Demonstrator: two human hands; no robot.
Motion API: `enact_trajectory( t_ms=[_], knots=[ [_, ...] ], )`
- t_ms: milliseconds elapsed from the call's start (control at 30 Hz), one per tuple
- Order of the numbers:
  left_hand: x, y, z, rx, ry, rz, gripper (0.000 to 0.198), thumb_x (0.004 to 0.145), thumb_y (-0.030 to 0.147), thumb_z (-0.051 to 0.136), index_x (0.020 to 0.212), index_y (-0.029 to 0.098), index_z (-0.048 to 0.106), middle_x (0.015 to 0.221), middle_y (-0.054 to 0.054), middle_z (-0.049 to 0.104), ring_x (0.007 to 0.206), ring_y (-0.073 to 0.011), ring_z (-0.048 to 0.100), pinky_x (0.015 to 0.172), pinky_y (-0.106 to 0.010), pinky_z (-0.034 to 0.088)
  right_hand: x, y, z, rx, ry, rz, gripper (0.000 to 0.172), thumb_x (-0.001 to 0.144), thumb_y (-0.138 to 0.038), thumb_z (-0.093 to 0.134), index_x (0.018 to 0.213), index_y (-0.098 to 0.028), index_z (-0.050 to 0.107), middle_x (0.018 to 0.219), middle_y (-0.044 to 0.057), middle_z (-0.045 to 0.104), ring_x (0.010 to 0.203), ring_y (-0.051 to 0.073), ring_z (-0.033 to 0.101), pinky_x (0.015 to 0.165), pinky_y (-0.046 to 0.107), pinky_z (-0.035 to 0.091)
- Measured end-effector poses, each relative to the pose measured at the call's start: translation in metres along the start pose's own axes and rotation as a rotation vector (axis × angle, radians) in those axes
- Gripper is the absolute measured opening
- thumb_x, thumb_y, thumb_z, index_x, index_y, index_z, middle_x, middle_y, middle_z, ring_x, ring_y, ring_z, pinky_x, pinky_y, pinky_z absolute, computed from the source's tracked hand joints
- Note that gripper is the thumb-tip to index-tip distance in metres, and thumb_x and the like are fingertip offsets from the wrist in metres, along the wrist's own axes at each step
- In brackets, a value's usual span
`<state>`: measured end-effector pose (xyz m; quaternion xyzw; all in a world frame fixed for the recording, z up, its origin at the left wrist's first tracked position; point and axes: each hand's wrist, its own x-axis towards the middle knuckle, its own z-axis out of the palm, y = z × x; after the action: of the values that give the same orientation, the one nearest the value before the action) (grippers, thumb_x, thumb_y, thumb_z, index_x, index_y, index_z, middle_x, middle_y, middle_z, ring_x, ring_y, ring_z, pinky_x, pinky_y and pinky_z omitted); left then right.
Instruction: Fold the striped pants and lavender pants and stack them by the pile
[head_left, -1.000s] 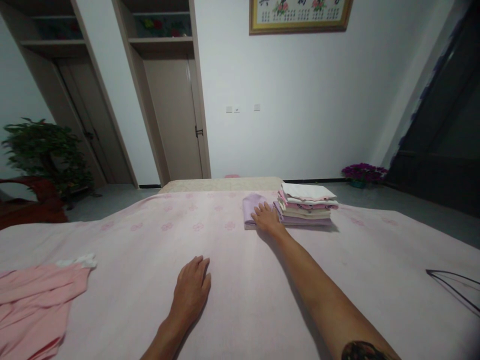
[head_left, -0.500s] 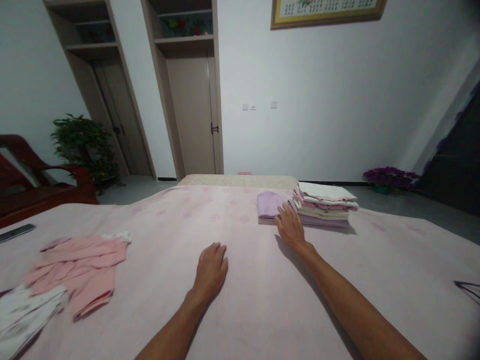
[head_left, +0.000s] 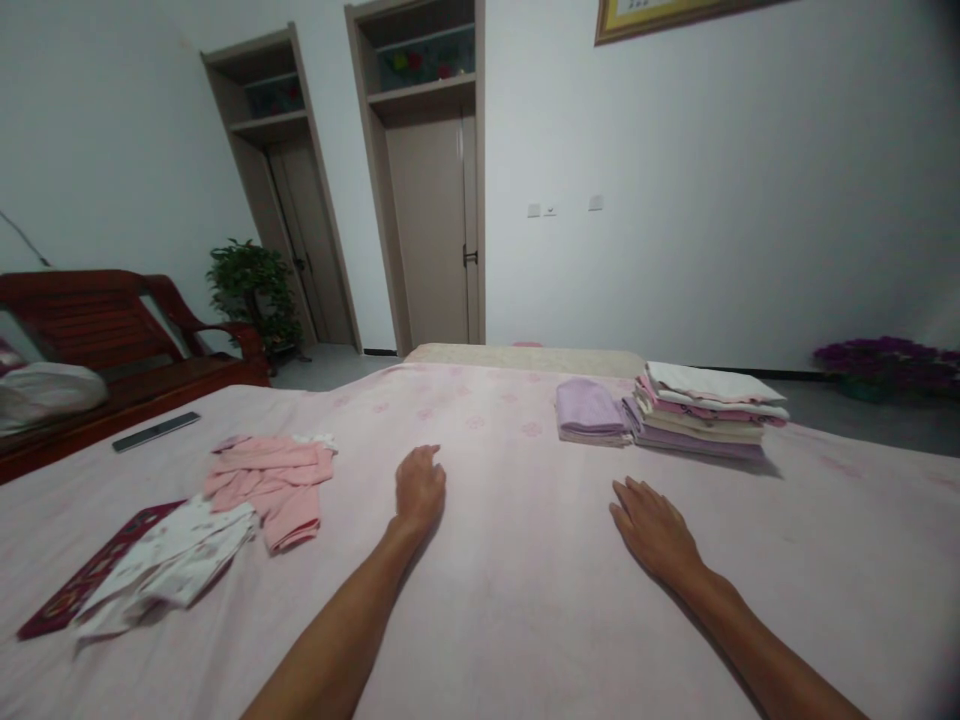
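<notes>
My left hand (head_left: 420, 490) rests on the pink flowered bedspread (head_left: 487, 610), holding nothing, with a pink garment (head_left: 270, 485) the nearest item to its left. My right hand (head_left: 652, 530) lies flat on the bedspread with its fingers apart and empty. A short way beyond it sits a folded lilac towel (head_left: 589, 408), right next to a stack of folded clothes (head_left: 705, 420) in white, pink and lilac. A white printed garment (head_left: 169, 555) lies crumpled beside the pink one, partly on a dark red patterned cloth (head_left: 90, 570).
A black remote control (head_left: 156, 432) lies on the bed near a dark red wooden sofa (head_left: 112, 345). Beyond the bed stand a potted green plant (head_left: 251, 295) and two wooden doors. Purple flowers (head_left: 877, 365) sit on the grey floor at the right.
My right hand has drawn back from the lilac towel towards me. The view has swung left, bringing the sofa and white garment into sight. My left hand stays on the bedspread.
</notes>
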<state>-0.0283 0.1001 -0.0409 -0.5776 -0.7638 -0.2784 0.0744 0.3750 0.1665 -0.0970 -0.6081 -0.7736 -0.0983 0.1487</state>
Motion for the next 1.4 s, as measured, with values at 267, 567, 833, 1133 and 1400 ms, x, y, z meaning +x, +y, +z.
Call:
enact_trajectory(
  t_ms=[267, 567, 833, 1133, 1400],
  knots=[
    [0.024, -0.14, -0.069, 0.274, 0.025, -0.44, 0.037, 0.087, 0.014, 0.045, 0.119, 0.009, 0.064, 0.121, -0.027, 0.06, 0.117, -0.0415, 0.054, 0.093, -0.056, 0.042, 0.0, -0.004, -0.002, -0.035, 0.06, -0.035, 0.048, 0.1, -0.032, 0.034, 0.137, -0.013, 0.057, 0.146, 0.017, 0.053, 0.137, 0.032, 0.045, 0.114, 0.052, 0.032],
    [0.04, -0.145, -0.084, 0.206, 0.126, -0.41, 0.035, 0.093, 0.023, 0.043, 0.124, 0.016, 0.056, 0.114, -0.017, 0.063, 0.105, -0.0313, 0.061, 0.082, -0.039, 0.047, 0.0, -0.008, -0.007, -0.015, 0.075, -0.018, 0.045, 0.098, -0.031, 0.039, 0.134, -0.014, 0.06, 0.144, 0.017, 0.055, 0.135, 0.031, 0.048, 0.114, 0.051, 0.033],
    [0.012, 0.021, -0.06, -0.449, 0.247, 0.2, 0.032, 0.096, 0.023, 0.044, 0.126, 0.021, 0.054, 0.126, -0.008, 0.063, 0.116, -0.0204, 0.06, 0.098, -0.034, 0.048, 0.0, -0.003, -0.005, 0.068, 0.124, -0.059, 0.043, 0.097, -0.031, 0.041, 0.13, -0.014, 0.063, 0.14, 0.018, 0.058, 0.133, 0.032, 0.05, 0.114, 0.051, 0.034],
    [-0.034, 0.056, -0.029, -0.438, -0.104, 0.39, 0.028, 0.094, 0.023, 0.048, 0.115, 0.019, 0.066, 0.116, -0.009, 0.07, 0.109, -0.0229, 0.064, 0.096, -0.038, 0.049, -0.009, -0.007, -0.034, 0.415, 0.109, -0.153, 0.037, 0.099, -0.029, 0.039, 0.114, -0.02, 0.071, 0.122, 0.011, 0.07, 0.117, 0.025, 0.061, 0.107, 0.042, 0.043],
    [-0.026, 0.0, -0.002, -0.119, 0.017, 0.255, 0.031, 0.089, 0.019, 0.05, 0.115, 0.02, 0.066, 0.112, -0.008, 0.071, 0.106, -0.0249, 0.063, 0.097, -0.04, 0.043, -0.011, -0.05, -0.054, 0.467, 0.03, -0.254, 0.026, 0.098, -0.029, 0.046, 0.103, -0.023, 0.071, 0.11, 0.008, 0.073, 0.105, 0.023, 0.062, 0.097, 0.039, 0.044]
  ],
)
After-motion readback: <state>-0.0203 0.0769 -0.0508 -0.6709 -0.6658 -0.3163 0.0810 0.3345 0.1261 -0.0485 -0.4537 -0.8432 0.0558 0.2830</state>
